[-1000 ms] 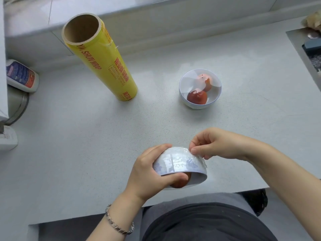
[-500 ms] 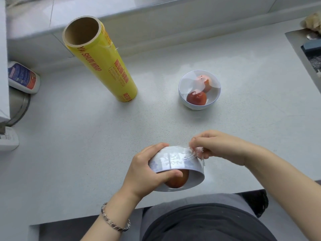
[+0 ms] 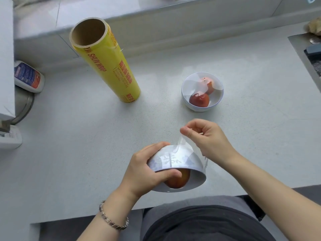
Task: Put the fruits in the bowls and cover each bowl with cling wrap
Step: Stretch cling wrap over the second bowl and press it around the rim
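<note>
Plastic film, right grip: the right hand [image 3: 208, 140] pinches a strip of cling wrap [image 3: 182, 145] between thumb and forefinger. The strip runs taut from the pinch down to the outer wall of the near bowl [image 3: 175, 160].
Change: a second ago this pinch sat tight against the bowl's wall. It now stands up and away on the far side, with the film drawn out.
Left grip: the left hand [image 3: 147, 173] is curled round the near bowl, thumb across its mouth. The bowl is tilted, mouth toward the person, at the near edge of the desk [image 3: 86, 136].
Contents: one red fruit [image 3: 180, 179] shows inside, behind the thumb.
Meaning: judged a loose tail being stretched for re-laying; this bowl's seal is not finished.
Far bowl [image 3: 202, 108]: on the desk, well apart, filmed over two fruits; judged complete.
Roll [image 3: 107, 61]: yellow, upright, far left.
</note>
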`<action>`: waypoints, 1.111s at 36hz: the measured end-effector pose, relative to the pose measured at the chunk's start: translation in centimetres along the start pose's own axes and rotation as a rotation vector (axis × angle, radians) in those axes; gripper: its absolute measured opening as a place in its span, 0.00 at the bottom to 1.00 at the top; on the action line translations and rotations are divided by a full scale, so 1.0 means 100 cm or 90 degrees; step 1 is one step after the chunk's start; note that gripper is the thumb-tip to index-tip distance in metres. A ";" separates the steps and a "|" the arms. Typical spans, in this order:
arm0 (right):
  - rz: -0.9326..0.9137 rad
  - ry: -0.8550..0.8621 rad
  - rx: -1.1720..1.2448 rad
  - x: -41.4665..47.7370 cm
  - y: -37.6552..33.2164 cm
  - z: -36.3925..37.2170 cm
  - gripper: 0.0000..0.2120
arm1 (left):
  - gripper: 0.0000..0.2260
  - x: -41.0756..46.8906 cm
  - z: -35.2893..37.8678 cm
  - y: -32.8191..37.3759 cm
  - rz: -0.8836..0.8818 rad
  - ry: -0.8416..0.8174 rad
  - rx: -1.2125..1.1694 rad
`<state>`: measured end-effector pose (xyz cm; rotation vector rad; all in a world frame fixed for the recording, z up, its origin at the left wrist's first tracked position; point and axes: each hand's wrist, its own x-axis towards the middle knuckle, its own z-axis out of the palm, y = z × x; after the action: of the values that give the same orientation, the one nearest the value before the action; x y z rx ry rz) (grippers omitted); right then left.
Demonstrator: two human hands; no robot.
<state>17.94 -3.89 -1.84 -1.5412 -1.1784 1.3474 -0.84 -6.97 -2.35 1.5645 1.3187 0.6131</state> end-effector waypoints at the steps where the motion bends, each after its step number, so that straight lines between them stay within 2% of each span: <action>1: -0.008 0.008 -0.007 0.002 0.000 0.000 0.09 | 0.29 0.000 -0.001 -0.001 0.007 0.003 -0.003; 8: 0.018 0.023 -0.011 0.017 0.008 0.008 0.10 | 0.28 -0.002 -0.002 0.001 0.065 0.037 -0.040; 13: 0.053 -0.054 -0.047 0.019 0.013 0.010 0.11 | 0.26 -0.002 -0.004 0.001 0.099 0.040 -0.055; 15: 0.069 -0.099 -0.057 0.017 0.011 0.010 0.10 | 0.30 -0.001 -0.005 0.003 0.119 0.039 -0.045; 23: 0.284 -0.256 -0.071 0.014 0.006 0.002 0.12 | 0.32 0.003 -0.006 0.003 0.203 0.022 -0.038; 26: 0.311 -0.253 -0.081 0.013 0.008 -0.006 0.11 | 0.30 0.001 -0.006 0.002 0.210 0.026 -0.055; 30: 0.198 -0.081 -0.199 0.015 0.014 -0.023 0.09 | 0.29 -0.004 -0.008 0.000 0.207 0.053 -0.060; 32: 0.121 0.022 -0.184 0.011 0.013 -0.028 0.06 | 0.28 -0.006 -0.009 -0.001 0.196 0.069 -0.060; 34: 0.008 0.068 -0.111 0.001 0.003 -0.031 0.05 | 0.27 -0.007 -0.010 -0.001 0.180 0.080 -0.064; 36: -0.107 0.008 -0.051 -0.014 -0.011 -0.033 0.05 | 0.26 -0.007 -0.010 0.000 0.167 0.088 -0.062; 38: -0.195 -0.108 -0.074 -0.028 -0.018 -0.031 0.14 | 0.26 -0.006 -0.010 0.000 0.161 0.095 -0.057; 40: -0.231 -0.203 -0.132 -0.036 -0.017 -0.024 0.21 | 0.26 -0.005 -0.010 0.001 0.160 0.098 -0.053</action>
<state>19.99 -6.79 1.21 -1.1929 -1.7500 1.2814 -1.80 -7.08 -1.74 1.6535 1.1994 0.9496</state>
